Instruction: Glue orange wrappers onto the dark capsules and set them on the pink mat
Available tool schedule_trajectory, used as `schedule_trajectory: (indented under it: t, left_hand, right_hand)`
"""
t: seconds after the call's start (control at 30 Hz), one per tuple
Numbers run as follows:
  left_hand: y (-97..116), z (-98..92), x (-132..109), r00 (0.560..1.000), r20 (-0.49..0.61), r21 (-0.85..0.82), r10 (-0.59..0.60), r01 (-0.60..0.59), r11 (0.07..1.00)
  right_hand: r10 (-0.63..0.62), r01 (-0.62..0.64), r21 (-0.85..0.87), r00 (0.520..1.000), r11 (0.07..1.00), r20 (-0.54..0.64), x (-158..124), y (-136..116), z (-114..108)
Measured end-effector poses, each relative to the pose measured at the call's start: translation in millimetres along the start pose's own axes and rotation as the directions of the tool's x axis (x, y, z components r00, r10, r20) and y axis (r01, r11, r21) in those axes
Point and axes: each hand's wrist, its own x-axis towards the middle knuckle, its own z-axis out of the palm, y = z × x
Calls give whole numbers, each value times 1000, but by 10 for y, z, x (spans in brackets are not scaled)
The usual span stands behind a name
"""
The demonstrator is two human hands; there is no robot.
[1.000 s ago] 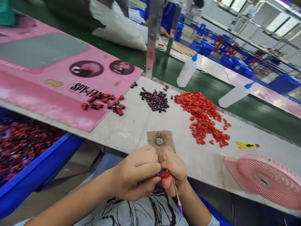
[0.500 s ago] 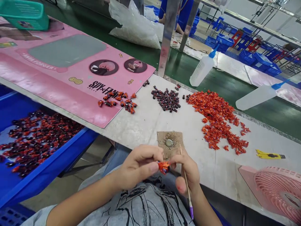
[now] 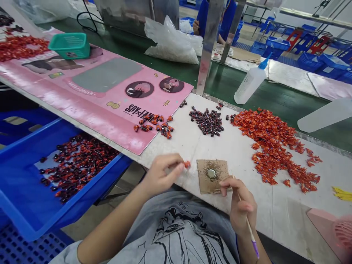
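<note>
Head view: our left hand [image 3: 162, 174] pinches an orange piece [image 3: 187, 164]; our right hand [image 3: 243, 209] curls closed round a thin stick [image 3: 249, 226]; a slack pinch could drop the piece.

You read "ANYA FORGER" [image 3: 82, 89] on the pink sheet [image 3: 110, 123] | "SPY×FAM…" [image 3: 136, 109], partly covered, near its right edge | upright bottle's print [image 3: 244, 85]: probably too small to read

The left hand [image 3: 161, 176] pinches an orange piece [image 3: 187, 164]; the right hand [image 3: 242, 209] holds a thin stick [image 3: 250, 228].

Orange piece [image 3: 187, 164], purple-ended stick [image 3: 249, 228], blue tub [image 3: 20, 201]
</note>
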Motion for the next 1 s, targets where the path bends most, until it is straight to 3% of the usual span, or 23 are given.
schedule_trajectory:
  t: [0.03,0.1,0.2,0.27,0.43,0.57,0.7,0.83,0.93,1.0]
  left_hand:
    - [-39,-107,85,993,-116,158,32,-14,987]
    - [-98,-310,242,979,-198,221,50,-5,975]
    - [-102,-494,366,985,-168,152,36,-10,988]
    - [-44,-503,350,994,-106,58,33,-26,998]
    - [164,-244,144,991,118,-227,67,-39,973]
    - [253,9,12,932,345,-546,112,102,832]
    - [283,173,-76,889,438,-639,136,202,742]
    - [314,220,-132,865,481,-637,145,231,735]
    - [368,199,-187,903,393,-559,174,85,825]
    - [417,182,-237,933,248,-365,262,-161,917]
  right_hand:
    - [22,-22,4,1000,1000,-21,-5,10,-22]
    - [56,-55,11,997,998,-54,-8,23,-65]
    - [82,-81,17,991,997,-102,0,18,-114]
    - [90,-86,33,988,996,-128,3,5,-125]
    - [54,-41,132,994,990,-97,-23,-21,-77]
    - [-28,28,135,1000,990,1,21,-121,2]
    - [-148,132,136,982,982,119,153,-313,96]
    - [-224,189,190,957,963,182,230,-434,172]
    - [-217,189,168,961,968,173,239,-466,208]
    - [-193,175,120,968,977,162,248,-486,231]
